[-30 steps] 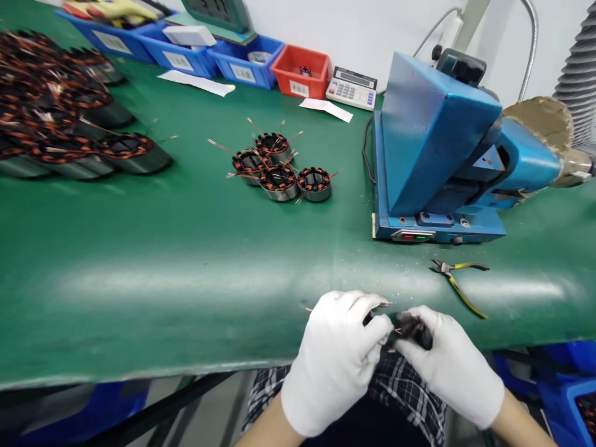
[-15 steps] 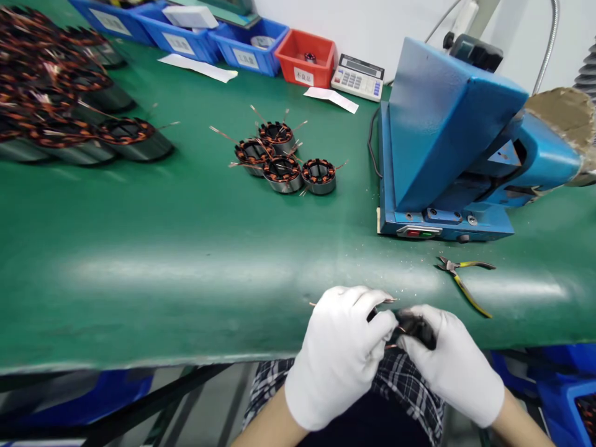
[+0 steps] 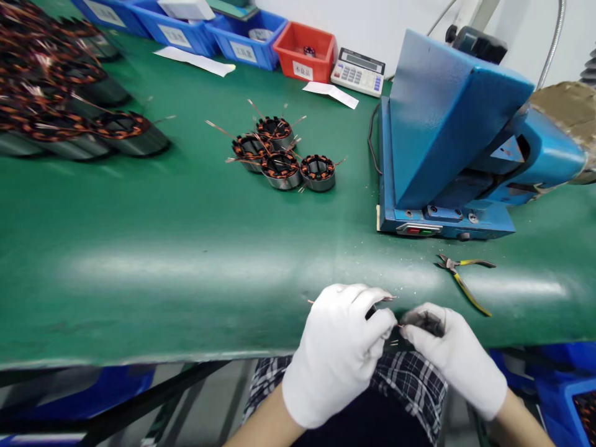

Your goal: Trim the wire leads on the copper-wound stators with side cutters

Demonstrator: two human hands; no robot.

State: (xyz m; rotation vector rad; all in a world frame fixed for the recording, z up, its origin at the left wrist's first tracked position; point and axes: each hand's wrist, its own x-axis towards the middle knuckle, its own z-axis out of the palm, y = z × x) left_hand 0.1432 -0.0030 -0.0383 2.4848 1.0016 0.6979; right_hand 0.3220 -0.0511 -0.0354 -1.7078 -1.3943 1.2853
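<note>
My left hand (image 3: 342, 354), in a white glove, is closed around a wound stator (image 3: 371, 312) at the table's front edge. The glove hides nearly all of it; a bit of dark rim and a few copper wire ends show. To its right, my gloved right hand (image 3: 451, 354) has thumb and fingertips pinched together on a thin copper wire (image 3: 401, 326) beside the left fingertips. The right glove's fingertips look dark. Cutting pliers (image 3: 459, 273) with yellow handles lie spread on the table beyond my right hand.
A blue machine (image 3: 447, 136) with red and green buttons stands at the right. Several wound stators (image 3: 318, 172) sit mid-table; a larger pile (image 3: 60, 124) fills the left. At the back are blue bins (image 3: 244, 53), a red bin (image 3: 302, 68) and a calculator (image 3: 358, 71).
My right hand's fingers have shifted and now pinch near the wire's end. The left hand keeps its hold, almost in place. The whole view has moved slightly.
</note>
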